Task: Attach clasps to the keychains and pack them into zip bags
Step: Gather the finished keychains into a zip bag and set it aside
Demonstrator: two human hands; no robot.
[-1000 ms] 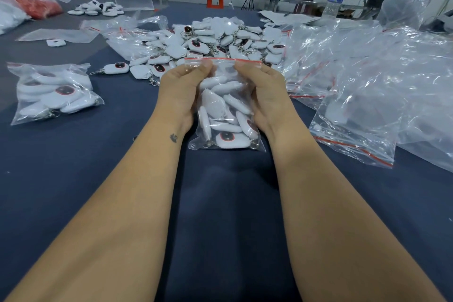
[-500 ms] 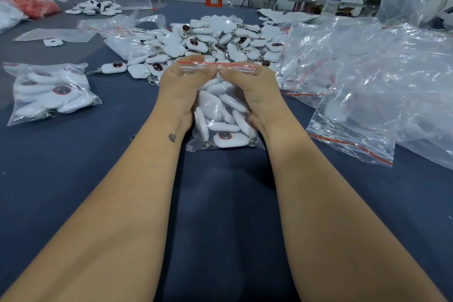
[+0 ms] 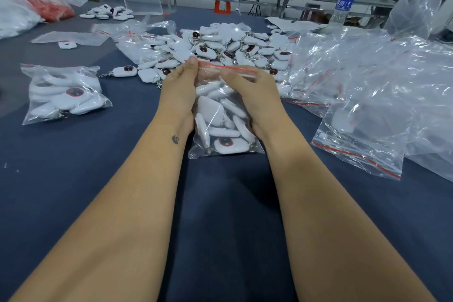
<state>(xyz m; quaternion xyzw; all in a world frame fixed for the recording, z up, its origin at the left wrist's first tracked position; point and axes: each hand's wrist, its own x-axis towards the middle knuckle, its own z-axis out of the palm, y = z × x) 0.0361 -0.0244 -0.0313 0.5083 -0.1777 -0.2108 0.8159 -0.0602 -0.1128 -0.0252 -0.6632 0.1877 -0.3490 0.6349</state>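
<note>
1. Filled zip bag (image 3: 221, 117) stands at table centre, btwn both wrists. Long axis runs near-to-far; red zip strip (image 3: 228, 68) at far/top end, closed bottom at near end resting on the dark blue table cloth (image 3: 220, 216).
2. Left hand (image 3: 177, 88) pinches the strip's left end w/ thumb + fingertips, fingers curled round the bag's left edge.
3. Right hand (image 3: 255, 91) grips the strip's right part, thumb on the near face, fingers curled behind; strip runs left-right, tilted slightly down to the right.
4. Inside bag: white keychains packed on edge, one w/ dark round face at bottom front (image 3: 226, 143), metal clasps at the bottom corners.
5. Loose keychain pile (image 3: 235, 44) just beyond the hands, far centre; clasps visible on many.
6. Packed bag (image 3: 63, 94) lies flat at left, well apart from the hands; one loose keychain (image 3: 123, 71) btwn it and the pile.
7. Empty zip bags (image 3: 367, 105) heaped at right, red strips showing.
8. Water bottle (image 3: 343, 5) far right; small keychain group (image 3: 107, 12) far left.
</note>
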